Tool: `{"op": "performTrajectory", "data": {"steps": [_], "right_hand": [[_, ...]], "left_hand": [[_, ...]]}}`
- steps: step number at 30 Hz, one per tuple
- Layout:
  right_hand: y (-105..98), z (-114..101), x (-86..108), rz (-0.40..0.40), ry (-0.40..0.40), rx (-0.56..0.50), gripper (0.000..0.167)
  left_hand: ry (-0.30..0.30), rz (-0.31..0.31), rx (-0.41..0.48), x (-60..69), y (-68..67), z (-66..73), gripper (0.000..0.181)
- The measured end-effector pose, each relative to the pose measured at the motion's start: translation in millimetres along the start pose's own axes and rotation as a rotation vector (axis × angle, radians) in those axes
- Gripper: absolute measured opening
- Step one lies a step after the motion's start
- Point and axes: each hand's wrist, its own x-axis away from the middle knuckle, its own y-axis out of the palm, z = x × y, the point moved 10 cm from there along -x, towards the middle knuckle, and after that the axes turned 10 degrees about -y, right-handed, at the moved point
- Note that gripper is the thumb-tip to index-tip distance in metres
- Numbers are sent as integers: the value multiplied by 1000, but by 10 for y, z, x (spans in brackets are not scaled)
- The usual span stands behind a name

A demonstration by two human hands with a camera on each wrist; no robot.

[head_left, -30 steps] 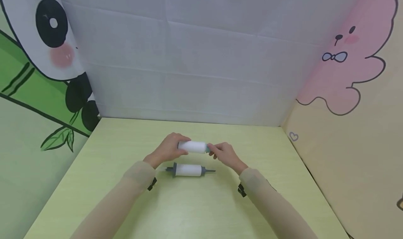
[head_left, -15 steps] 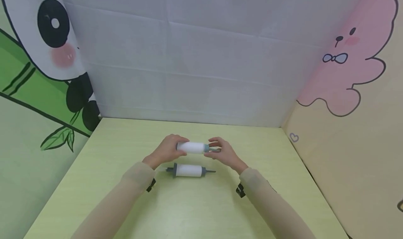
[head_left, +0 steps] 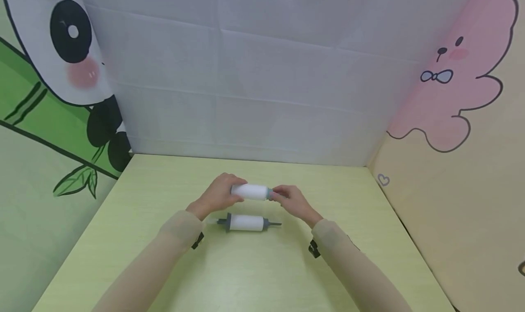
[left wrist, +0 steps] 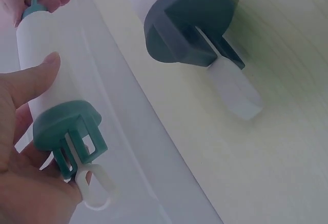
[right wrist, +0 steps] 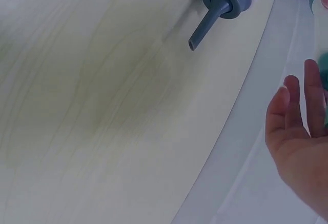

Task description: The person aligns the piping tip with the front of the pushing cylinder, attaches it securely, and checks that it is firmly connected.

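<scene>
My left hand (head_left: 218,193) grips a white syringe-like tube with green ends (head_left: 251,192), held level above the table. In the left wrist view, its thumb lies along the barrel. A green collar (left wrist: 66,124) and a white looped plunger end (left wrist: 97,190) stick out past that palm. My right hand (head_left: 293,199) pinches the green nozzle at the other end; its fingertips partly cover it. In the right wrist view its outer fingers (right wrist: 313,101) are raised. A second white tube with dark grey ends (head_left: 246,222) lies on the table, nearer me, its nozzle pointing right.
The pale wooden tabletop (head_left: 254,271) runs back to a white sheet (head_left: 246,97). Walls with cartoon drawings stand at the left (head_left: 61,166) and right (head_left: 451,202).
Half a second ago my right fingers were spread around the nozzle; now they are closed on it again, as one second ago. The left hand and the grey-ended tube have hardly moved.
</scene>
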Motion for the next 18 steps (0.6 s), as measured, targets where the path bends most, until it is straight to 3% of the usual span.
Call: {"op": "performTrajectory", "data": {"steps": [7,10,15,18], "right_hand": [[21,166,7,-5,128,-32,56],[-9,96,18,7,109,-38,49],[-16,-3,4,-1,7,-52,50],[-6,18,-16,4,-39,-43,42]], "left_hand": [[-3,-14,-13,-6,28,14,42],[-12,-9,-19,-1,28,-2,42],[-37,5,-56,0,32,-39,42],[-43,5,-61,9,36,-36,42]]}}
